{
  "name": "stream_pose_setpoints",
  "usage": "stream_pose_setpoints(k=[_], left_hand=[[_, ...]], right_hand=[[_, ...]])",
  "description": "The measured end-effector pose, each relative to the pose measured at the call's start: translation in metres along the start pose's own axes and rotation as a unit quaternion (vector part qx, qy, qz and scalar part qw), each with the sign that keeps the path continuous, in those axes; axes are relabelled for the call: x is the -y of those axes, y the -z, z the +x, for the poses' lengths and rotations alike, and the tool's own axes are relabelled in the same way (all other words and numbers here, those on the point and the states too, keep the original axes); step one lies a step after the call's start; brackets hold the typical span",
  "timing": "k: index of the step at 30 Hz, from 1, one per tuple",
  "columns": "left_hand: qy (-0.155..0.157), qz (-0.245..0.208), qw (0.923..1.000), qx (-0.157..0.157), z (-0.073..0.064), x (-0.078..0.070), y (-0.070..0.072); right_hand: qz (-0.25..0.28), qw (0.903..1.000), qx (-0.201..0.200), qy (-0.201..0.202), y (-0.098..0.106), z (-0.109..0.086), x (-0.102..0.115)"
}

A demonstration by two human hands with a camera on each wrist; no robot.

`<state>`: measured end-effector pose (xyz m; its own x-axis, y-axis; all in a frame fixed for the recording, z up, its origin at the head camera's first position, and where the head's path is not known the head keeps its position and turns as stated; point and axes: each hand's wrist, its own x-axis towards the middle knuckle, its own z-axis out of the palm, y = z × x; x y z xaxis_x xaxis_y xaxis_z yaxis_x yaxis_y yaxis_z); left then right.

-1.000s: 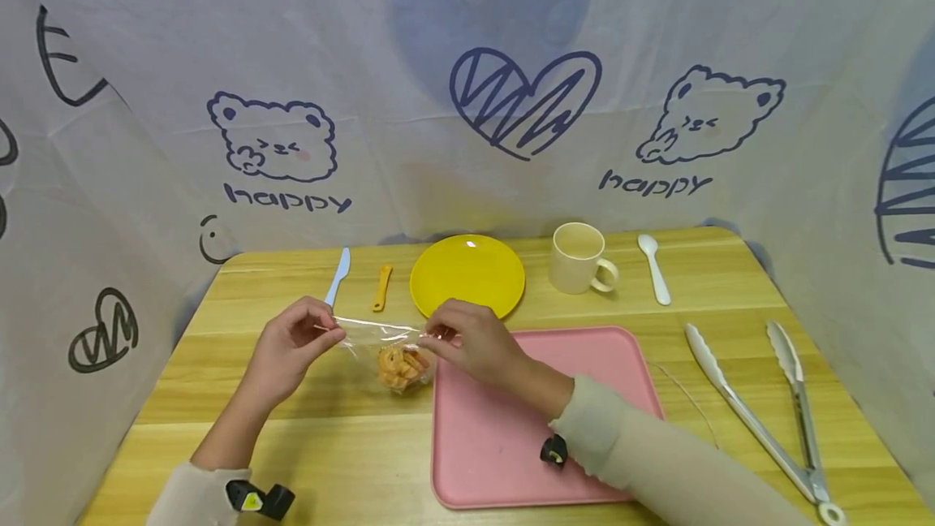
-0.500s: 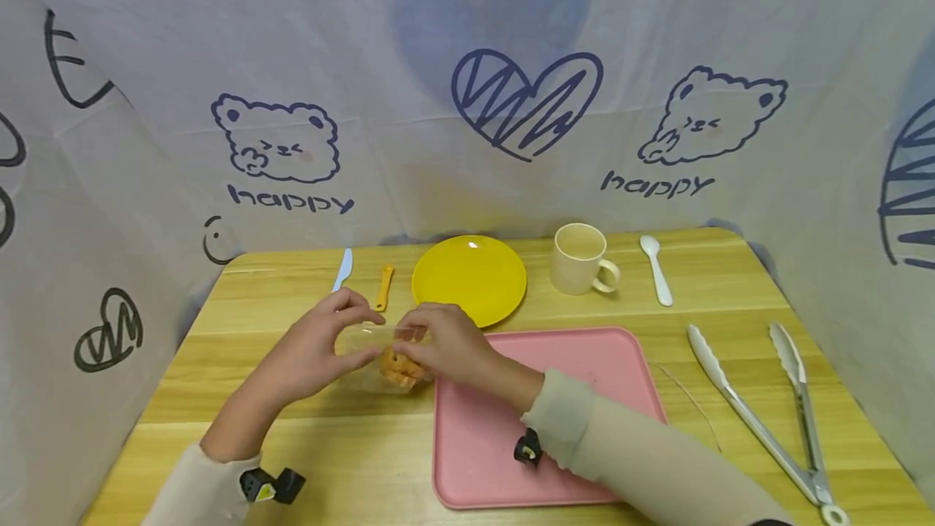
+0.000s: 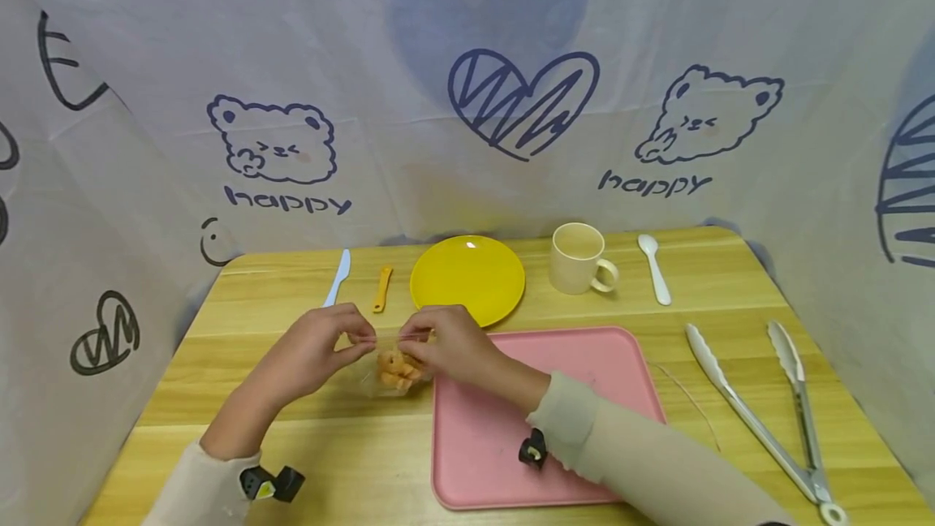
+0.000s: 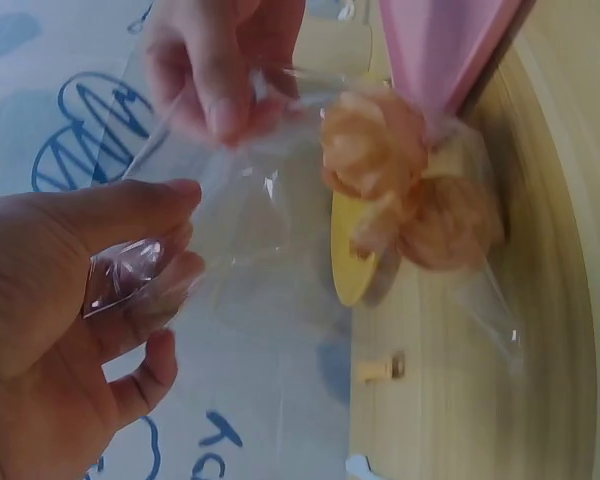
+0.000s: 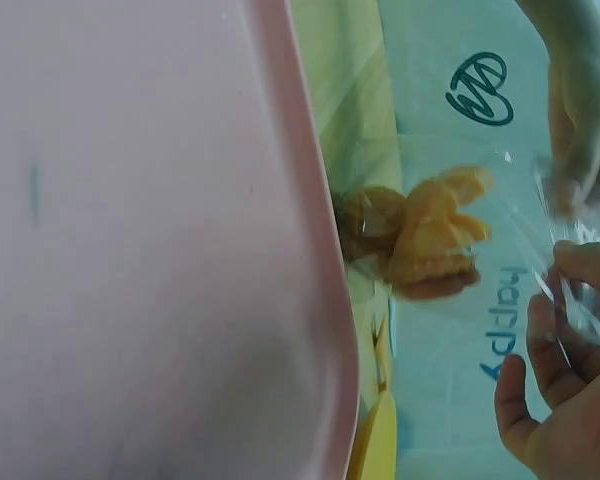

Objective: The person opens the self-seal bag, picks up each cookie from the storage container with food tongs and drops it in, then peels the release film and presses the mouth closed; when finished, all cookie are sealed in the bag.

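Note:
A clear plastic bag [image 4: 265, 235] holds several golden-brown, ridged snack pieces [image 3: 398, 369] at its bottom. My left hand [image 3: 310, 355] pinches the bag's upper edge between thumb and fingers. Close beside it, my right hand [image 3: 460, 347] pinches the same edge from the other side. In the left wrist view the film spreads between both hands, and the snack pieces [image 4: 390, 180] sit at the far end. From the right wrist view, the bag hangs just past the tray's rim, its snack pieces [image 5: 430, 235] bunched together.
A pink tray [image 3: 540, 428] lies under my right forearm. Behind the hands stand a yellow plate [image 3: 467, 276], a cream mug [image 3: 577, 258], a white spoon [image 3: 655, 270], a blue knife [image 3: 338, 276] and a small orange handle [image 3: 382, 289]. At right lie metal tongs [image 3: 807, 420] and a thin string [image 3: 690, 396].
My left hand has moved right, toward my right hand, and the right hand shifted slightly left. The bag's upper edge, stretched taut earlier, is now gathered between closer fingers.

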<state>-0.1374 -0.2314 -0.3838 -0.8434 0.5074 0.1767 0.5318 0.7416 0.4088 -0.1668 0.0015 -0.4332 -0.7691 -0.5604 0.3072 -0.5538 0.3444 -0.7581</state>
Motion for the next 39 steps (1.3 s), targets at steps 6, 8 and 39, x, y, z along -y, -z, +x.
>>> stream_pose_setpoints(k=[6, 8, 39], left_hand=[[0.010, -0.047, 0.9984, 0.032, -0.008, 0.010, 0.007], [0.013, -0.058, 0.9975, 0.040, -0.009, 0.012, 0.009], [-0.003, -0.499, 0.8665, 0.011, -0.043, 0.044, -0.008]], right_hand=[[0.002, 1.0000, 0.004, 0.004, 0.008, -0.006, -0.003], [0.007, 0.9999, 0.006, 0.005, 0.011, -0.008, -0.005], [0.212, 0.9736, 0.073, -0.044, 0.013, -0.024, -0.012]])
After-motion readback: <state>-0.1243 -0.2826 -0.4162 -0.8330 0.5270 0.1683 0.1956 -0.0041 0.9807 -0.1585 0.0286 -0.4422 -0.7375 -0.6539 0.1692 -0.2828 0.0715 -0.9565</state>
